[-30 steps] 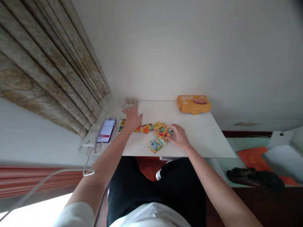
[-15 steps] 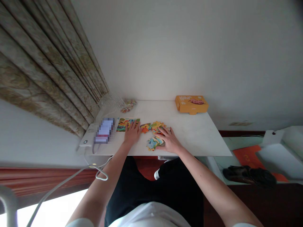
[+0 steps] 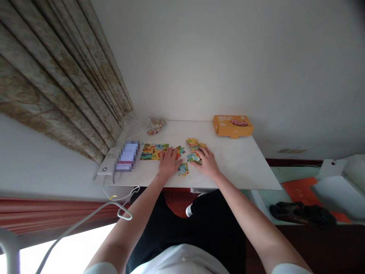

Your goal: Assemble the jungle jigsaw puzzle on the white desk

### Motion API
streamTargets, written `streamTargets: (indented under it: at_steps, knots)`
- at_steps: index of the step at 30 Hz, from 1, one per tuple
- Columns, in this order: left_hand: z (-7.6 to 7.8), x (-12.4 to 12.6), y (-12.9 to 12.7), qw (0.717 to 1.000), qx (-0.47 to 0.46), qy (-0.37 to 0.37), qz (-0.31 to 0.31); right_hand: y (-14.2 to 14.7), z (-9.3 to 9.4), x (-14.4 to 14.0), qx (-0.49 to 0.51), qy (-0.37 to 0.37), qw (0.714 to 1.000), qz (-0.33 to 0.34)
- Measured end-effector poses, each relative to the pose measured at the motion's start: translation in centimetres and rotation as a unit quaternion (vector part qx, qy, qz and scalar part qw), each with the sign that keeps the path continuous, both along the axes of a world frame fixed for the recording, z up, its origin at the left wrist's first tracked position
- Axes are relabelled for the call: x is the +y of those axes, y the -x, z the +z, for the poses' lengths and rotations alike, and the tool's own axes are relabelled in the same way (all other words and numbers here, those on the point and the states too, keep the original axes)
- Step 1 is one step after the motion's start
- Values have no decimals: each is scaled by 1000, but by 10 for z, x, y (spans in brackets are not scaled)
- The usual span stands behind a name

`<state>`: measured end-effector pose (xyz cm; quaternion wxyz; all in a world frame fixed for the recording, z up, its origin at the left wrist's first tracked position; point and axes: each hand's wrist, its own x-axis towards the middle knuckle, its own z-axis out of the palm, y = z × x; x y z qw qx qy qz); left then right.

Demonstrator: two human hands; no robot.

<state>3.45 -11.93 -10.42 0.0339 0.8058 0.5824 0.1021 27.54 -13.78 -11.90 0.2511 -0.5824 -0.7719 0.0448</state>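
Under the spread fingers of the left hand (image 3: 169, 164) lies the right end of the joined puzzle strip (image 3: 154, 151) – pinned flat on the white table (image 3: 242, 160) – while the right hand (image 3: 207, 163), fingers loosely splayed, rests on loose puzzle pieces (image 3: 194, 150), one stray piece (image 3: 183, 169) lying between both thumbs.

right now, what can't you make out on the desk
- Phone screen: pixelated in the head view.
- Puzzle pieces under the right hand and left hand: fingers cover them.
- Orange box print: too small to read.
- Small packet by the curtain: too small, blurred.
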Motion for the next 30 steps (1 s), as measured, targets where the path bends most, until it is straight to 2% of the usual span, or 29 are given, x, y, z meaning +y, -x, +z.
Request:
streamTargets:
  at_steps: [6, 11, 16, 18, 20, 23, 25, 28, 30]
  knots:
    - [-4, 14, -42, 1000, -9, 4, -17, -3, -11, 7, 25, -29, 997, -65]
    - [-4, 45, -61, 999, -32, 0, -4, -11, -27, 23, 81, -61, 988, -116]
    - [-1, 71, -66, 998, -66, -19, 15, -18, -32, 42, 83, -43, 993, -76]
    - [-2, 68, -63, 996, -77, -29, 26, -18, -31, 47, 72, -25, 995, -69]
    - [-3, 57, -56, 997, -78, -20, 8, -16, -31, 52, 62, -14, 994, -93]
    - [-6, 36, -43, 994, -57, 11, -92, -14, -31, 63, 67, -21, 989, -130]
    - [-7, 27, -38, 989, -41, 17, -143, -13, -29, 74, 78, -25, 990, -117]
    - [-8, 28, -39, 991, -36, 2, -132, -13, -25, 90, 85, -11, 989, -117]
    - [-9, 35, -44, 994, -40, -9, -97, -12, -22, 96, 85, -7, 982, -169]
